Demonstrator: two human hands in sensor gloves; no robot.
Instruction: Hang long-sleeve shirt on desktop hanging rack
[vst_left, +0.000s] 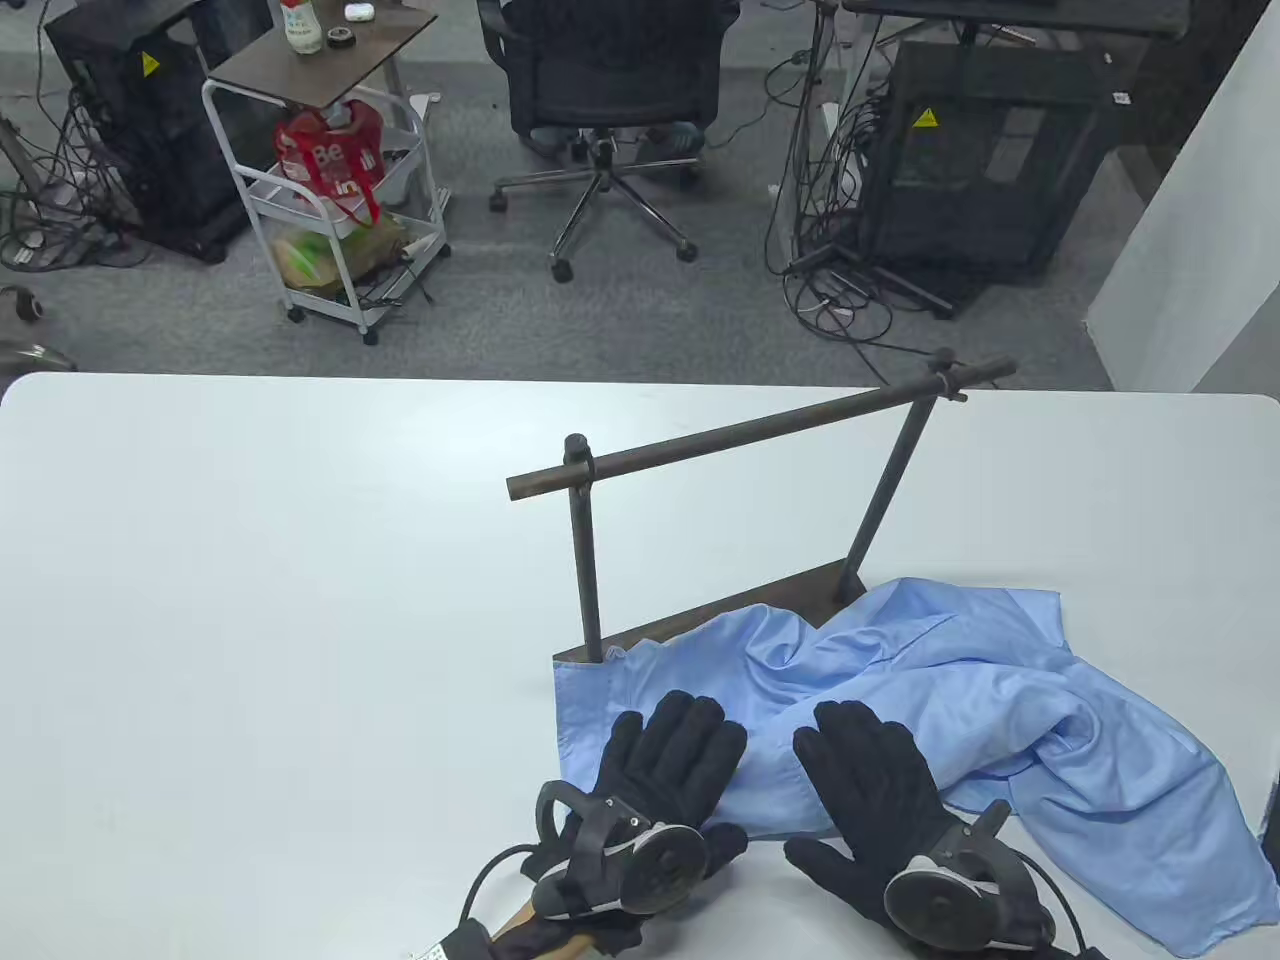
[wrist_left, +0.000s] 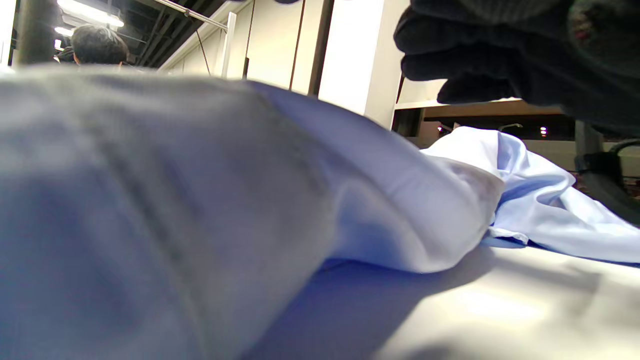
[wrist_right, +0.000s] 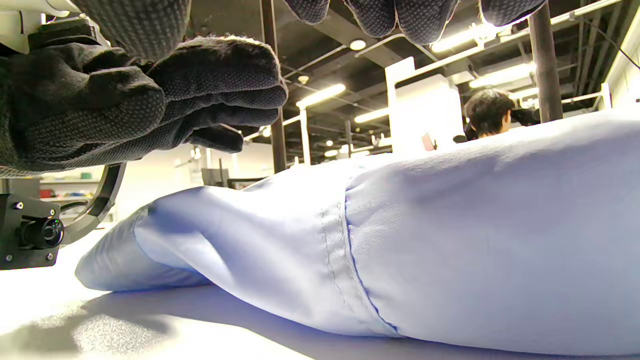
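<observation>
On white table (vst_left: 250, 600): blue shirt (vst_left: 1000, 700) beside rack (vst_left: 740, 440); both hands flat, spread, holding nothing.

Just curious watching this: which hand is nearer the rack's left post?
Left. The left hand lies on the shirt just below the post; the right hand sits farther right.

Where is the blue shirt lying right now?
In the table view the blue shirt lies crumpled on the table's near right, against the base of the metal rack, with both gloved hands over its near edge.
</observation>
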